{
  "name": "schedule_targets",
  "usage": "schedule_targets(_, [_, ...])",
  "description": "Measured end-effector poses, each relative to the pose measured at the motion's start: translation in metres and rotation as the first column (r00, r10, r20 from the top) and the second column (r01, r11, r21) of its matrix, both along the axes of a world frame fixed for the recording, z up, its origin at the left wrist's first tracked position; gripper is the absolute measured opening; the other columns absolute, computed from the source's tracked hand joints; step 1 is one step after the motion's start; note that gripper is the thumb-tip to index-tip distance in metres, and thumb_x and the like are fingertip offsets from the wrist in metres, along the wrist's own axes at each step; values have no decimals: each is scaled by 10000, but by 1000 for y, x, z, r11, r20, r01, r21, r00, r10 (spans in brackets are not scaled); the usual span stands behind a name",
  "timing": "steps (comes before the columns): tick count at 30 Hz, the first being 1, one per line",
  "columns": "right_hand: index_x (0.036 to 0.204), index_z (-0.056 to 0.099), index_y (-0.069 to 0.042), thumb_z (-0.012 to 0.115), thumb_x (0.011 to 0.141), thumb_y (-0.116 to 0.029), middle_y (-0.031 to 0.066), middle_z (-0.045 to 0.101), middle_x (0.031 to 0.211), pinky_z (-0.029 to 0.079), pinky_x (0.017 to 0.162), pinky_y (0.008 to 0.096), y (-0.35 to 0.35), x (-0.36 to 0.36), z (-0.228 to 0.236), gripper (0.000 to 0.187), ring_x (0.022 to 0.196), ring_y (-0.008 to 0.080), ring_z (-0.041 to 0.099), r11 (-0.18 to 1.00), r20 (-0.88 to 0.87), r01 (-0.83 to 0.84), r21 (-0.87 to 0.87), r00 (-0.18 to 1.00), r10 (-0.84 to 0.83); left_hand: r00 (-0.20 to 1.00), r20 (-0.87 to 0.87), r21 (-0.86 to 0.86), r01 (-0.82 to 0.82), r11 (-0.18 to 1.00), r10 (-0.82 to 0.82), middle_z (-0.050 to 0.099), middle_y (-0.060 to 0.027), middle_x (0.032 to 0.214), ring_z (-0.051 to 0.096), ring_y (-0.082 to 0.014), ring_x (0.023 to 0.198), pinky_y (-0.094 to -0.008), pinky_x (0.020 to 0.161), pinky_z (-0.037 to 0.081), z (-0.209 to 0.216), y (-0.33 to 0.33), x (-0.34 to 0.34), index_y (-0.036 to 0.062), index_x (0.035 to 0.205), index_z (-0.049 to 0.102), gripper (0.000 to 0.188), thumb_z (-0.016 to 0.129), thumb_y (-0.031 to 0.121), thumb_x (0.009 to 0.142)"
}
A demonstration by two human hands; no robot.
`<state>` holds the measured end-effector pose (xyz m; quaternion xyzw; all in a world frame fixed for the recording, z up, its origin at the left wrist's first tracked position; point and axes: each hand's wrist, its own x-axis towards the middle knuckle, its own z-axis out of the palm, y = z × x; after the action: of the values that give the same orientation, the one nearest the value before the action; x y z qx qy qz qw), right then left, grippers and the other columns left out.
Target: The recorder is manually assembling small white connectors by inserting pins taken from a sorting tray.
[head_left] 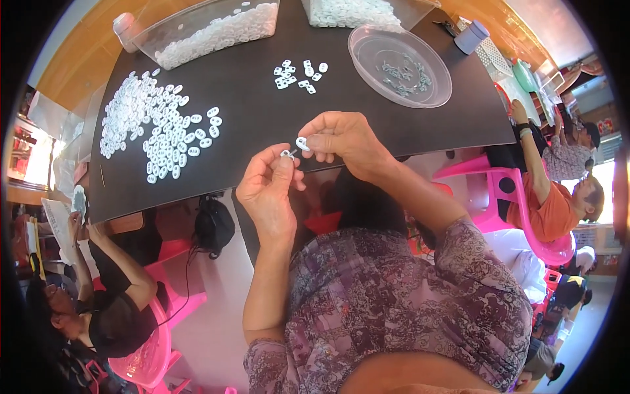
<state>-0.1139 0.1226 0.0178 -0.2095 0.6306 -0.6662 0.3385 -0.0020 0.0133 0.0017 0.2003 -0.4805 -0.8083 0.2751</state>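
Above the table's near edge, my left hand [270,187] pinches a small white plastic piece [286,153]. A thin metal pin [293,152] sticks out of that piece toward the right. My right hand [344,139] is closed on a white oval plastic piece [302,142] with a hole in it, held between thumb and fingers. The two pieces are close together, with the pin's tip between them. Whether the pin touches the right piece, I cannot tell. Beyond my hands lies a small group of white pieces [286,73], some apparently joined in pairs.
A large pile of white two-holed oval pieces [167,141] spreads over the left of the dark table [249,125]. Two clear bins [216,39] of white pieces stand at the back. A round clear dish [436,92] holds small metal parts. Other people sit at both sides.
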Motion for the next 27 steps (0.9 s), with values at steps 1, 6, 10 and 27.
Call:
schedule_targets(1, [926,620,18,634,809,-88,55,638,760,394,539,183,0,1,-1,158,619,70,531,1000,5,10,-5,1000,-10,1000,1,0,-3,1000,3,611,-108,750,556,-124,576,-231,481,466,-1,0,1,-66,981,599,150,580,7,851])
schedule_targets(6, [917,619,36,648,786,-78,72,642,732,407,511,184,-2,8,-5,176,595,79,546,998,2,49,-38,999,-49,1000,-2,16,-22,1000,22,613,-101,750,564,-119,578,-225,485,473,-1,2,3,-62,967,597,135,578,1,849])
schedule_targets(10, [912,621,27,641,799,-71,62,641,740,413,522,181,-4,12,-4,152,603,72,545,997,-64,66,-47,996,-69,1000,6,-1,-23,1000,23,614,-94,752,566,-113,581,-223,487,476,-3,3,5,-57,965,597,130,575,2,851])
schedule_targets(27, [905,613,41,609,813,-22,47,629,753,450,573,193,-8,24,-6,112,652,56,545,992,-252,102,-80,960,-119,998,34,-142,-45,989,50,609,-63,771,556,-91,602,-199,493,456,-6,6,7,-50,954,599,113,554,15,873])
